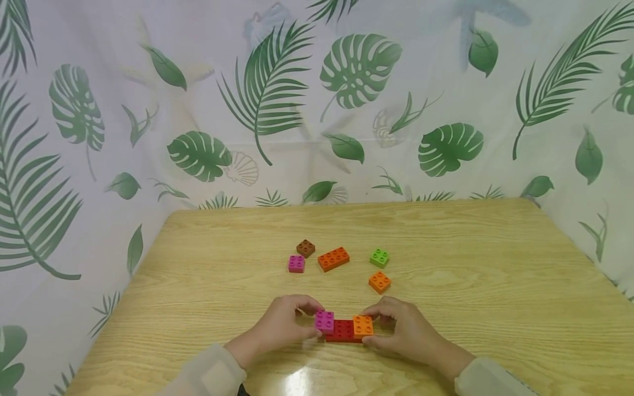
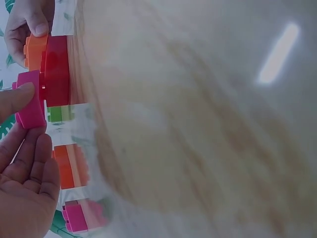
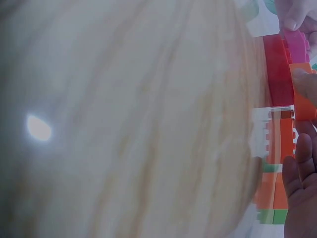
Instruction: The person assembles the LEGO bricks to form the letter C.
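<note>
Lying on the near part of the wooden table [image 1: 495, 264], the red brick [image 1: 344, 330] sits between both hands. The left hand [image 1: 277, 330] pinches a pink brick [image 1: 324, 323] over its left end; the right hand [image 1: 408, 333] pinches an orange brick [image 1: 363, 326] over its right. Beyond lie a second orange brick [image 1: 380, 282], nearest the right hand, then green [image 1: 379, 258], long orange [image 1: 334, 259], second pink [image 1: 296, 264] and brown [image 1: 305, 248] bricks. Wood stretches past them to the far edge, by leaf-patterned cloth [image 1: 292, 170].

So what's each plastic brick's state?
Held pink square brick: pinched by left grip
Held orange square brick: pinched by right grip
Red oblong brick: partly covered
Brown square brick: loose
Far pink square brick: loose
Orange oblong brick: loose
Green square brick: loose
Far orange square brick: loose
</note>
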`<state>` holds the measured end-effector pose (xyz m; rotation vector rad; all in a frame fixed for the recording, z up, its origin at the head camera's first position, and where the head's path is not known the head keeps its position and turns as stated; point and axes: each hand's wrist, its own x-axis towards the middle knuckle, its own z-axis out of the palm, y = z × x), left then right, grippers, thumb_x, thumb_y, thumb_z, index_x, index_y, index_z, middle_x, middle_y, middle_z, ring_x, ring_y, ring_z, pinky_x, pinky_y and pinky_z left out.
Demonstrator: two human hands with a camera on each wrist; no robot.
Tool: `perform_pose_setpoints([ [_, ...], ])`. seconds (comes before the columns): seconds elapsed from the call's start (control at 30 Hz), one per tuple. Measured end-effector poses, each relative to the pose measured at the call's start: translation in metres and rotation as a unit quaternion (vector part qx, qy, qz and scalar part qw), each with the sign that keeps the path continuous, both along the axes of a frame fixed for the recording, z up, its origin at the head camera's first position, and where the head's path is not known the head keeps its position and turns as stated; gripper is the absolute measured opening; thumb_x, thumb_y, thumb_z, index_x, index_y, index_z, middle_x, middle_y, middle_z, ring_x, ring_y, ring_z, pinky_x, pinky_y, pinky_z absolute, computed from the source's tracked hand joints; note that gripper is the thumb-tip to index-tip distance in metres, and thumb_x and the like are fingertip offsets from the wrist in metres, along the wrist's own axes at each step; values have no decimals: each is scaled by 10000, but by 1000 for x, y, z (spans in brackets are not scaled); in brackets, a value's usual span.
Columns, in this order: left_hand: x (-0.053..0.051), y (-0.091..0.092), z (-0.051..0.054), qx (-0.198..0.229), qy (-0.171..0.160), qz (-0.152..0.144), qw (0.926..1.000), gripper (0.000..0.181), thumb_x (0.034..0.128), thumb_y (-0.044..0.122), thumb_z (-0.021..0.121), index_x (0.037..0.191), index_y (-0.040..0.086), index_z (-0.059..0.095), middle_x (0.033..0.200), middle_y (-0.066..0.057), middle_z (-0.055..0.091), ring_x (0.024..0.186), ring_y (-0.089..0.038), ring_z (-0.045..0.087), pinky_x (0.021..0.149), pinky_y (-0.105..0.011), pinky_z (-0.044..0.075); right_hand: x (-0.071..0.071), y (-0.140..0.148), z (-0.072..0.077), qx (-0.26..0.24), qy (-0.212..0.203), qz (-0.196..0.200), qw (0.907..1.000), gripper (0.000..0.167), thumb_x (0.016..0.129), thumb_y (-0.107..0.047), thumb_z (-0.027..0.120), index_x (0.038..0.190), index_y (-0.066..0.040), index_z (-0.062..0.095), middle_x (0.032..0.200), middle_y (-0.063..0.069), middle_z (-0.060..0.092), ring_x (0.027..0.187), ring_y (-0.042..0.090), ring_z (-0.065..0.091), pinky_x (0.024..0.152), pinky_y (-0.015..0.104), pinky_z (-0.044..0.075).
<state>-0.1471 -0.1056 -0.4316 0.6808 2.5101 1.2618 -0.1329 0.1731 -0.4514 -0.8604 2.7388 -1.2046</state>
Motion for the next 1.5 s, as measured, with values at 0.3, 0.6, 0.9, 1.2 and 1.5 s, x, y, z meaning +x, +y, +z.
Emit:
perform_pose_setpoints([
  [0.3, 2, 2, 2, -50, 150, -90, 9998, 311, 739, 133, 807, 1033, 129, 704, 1003, 87, 661, 921, -118, 585, 876, -319, 474, 0, 0, 1, -25, 1, -5, 10000, 385, 777, -436, 767, 1066, -194, 689, 938, -140, 575, 798, 52, 546, 698, 248, 495],
  [0.6, 2, 4, 3, -209, 244, -25, 9995, 309, 691, 121, 825, 977, 144, 711, 951, 100, 656, 897, -110, 585, 863, -326, 484, 0, 0, -1, 8, 7, -46, 10000, 387, 773, -435, 771, 1067, -196, 690, 928, -149, 570, 790, 45, 533, 693, 242, 488],
  [0.9, 1, 4, -1, -215, 236, -70, 9995, 328, 689, 125, 826, 992, 136, 702, 973, 84, 648, 927, -120, 585, 878, -323, 482, 0, 0, 1, -2, -19, -9, 10000, 391, 780, -434, 764, 1073, -187, 689, 931, -139, 570, 794, 57, 537, 692, 246, 490],
  [1.2, 0, 3, -6, -209, 249, -179, 9993, 330, 715, 110, 810, 1007, 142, 660, 983, 90, 615, 952, -119, 568, 904, -319, 463, 1, -2, -2, -35, 114, 55, 9999, 398, 778, -420, 770, 1086, -186, 677, 906, -146, 558, 759, 69, 508, 658, 243, 470],
  [1.5, 0, 3, -6, -122, 208, -209, 9995, 332, 721, 102, 806, 1013, 141, 654, 984, 92, 607, 954, -118, 561, 905, -312, 460, -3, 5, -7, -533, 166, -7, 9984, 504, 767, -377, 781, 1187, -142, 630, 992, -93, 598, 814, 107, 540, 705, 265, 487],
])
